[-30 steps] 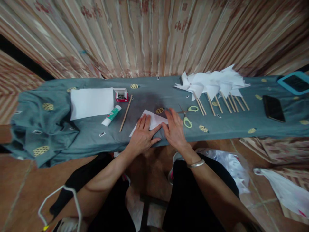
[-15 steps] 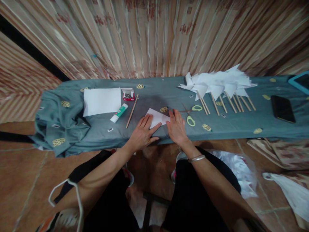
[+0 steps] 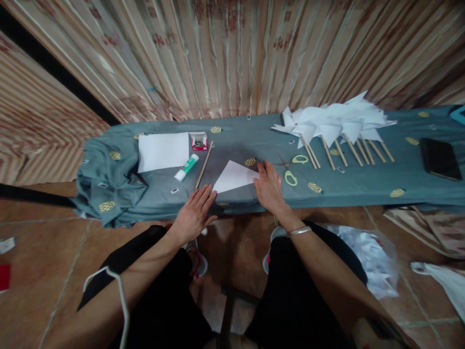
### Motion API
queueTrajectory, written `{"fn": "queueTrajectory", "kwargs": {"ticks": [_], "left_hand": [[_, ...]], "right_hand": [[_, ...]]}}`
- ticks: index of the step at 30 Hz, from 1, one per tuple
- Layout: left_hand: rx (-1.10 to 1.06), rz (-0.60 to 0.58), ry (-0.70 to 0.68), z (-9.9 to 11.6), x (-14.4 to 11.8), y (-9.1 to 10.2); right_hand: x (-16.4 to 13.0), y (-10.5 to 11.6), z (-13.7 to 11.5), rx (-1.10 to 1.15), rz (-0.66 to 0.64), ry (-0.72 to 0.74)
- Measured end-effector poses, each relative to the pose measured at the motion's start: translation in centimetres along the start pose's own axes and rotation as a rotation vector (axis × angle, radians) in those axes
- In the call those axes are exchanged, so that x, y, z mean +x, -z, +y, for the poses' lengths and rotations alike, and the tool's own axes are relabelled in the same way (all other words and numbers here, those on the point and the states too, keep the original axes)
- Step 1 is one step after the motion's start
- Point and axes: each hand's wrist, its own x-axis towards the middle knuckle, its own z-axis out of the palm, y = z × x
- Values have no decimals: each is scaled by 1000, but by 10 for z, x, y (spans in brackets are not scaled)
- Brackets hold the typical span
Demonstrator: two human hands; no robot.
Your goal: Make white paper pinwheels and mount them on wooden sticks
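Observation:
A white sheet of paper folded to a pointed shape (image 3: 235, 178) lies on the cloth-covered table in front of me. My left hand (image 3: 194, 213) rests at the table's front edge, fingers stretched out, their tips by the paper's lower left corner. At the paper's right corner, my right hand (image 3: 269, 188) has its thumb and bent fingers closed on the tip. Scissors with light green handles (image 3: 290, 177) lie open just right of that hand. A thin wooden stick (image 3: 204, 166) is on the cloth beyond my left fingertips.
A glue stick (image 3: 186, 167), a small red box of metal pieces (image 3: 199, 141) and a stack of white paper (image 3: 163, 151) lie to the left. White paper pinwheels (image 3: 334, 122) on wooden sticks lie at back right. A dark phone (image 3: 440, 159) is far right.
My left hand has slid left and toward me, off the paper, uncovering more of it. The right hand stays at the right corner. The whole view has shifted slightly.

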Motion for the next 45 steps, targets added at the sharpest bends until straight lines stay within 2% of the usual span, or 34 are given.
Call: {"fn": "queueTrajectory", "kwargs": {"ticks": [5,9,13,18,22,27,31,35,39,42,45], "left_hand": [[-23,65,17,-1,-17,4],[-97,206,44,-1,-24,13],[-218,267,106,-3,-1,14],[-379,178,194,-10,34,-1],[-493,239,228,-7,38,-6],[-616,312,269,0,43,-1],[-635,324,220,3,51,6],[-433,362,66,8,55,9],[-311,342,2,14,58,6],[-373,276,6,18,60,7],[-508,228,15,19,62,16]], "right_hand": [[-1,2,-5,-6,2,-12],[-1,6,-7,6,2,-2],[-1,13,-8,26,-13,76],[0,16,-8,51,-32,193],[2,17,-8,78,0,224],[5,17,-7,97,78,279],[7,19,-7,112,117,273],[3,30,-13,73,186,284],[-7,41,-24,-33,225,463],[-13,42,-25,-37,237,585],[-16,42,-18,-2,235,607]]}}
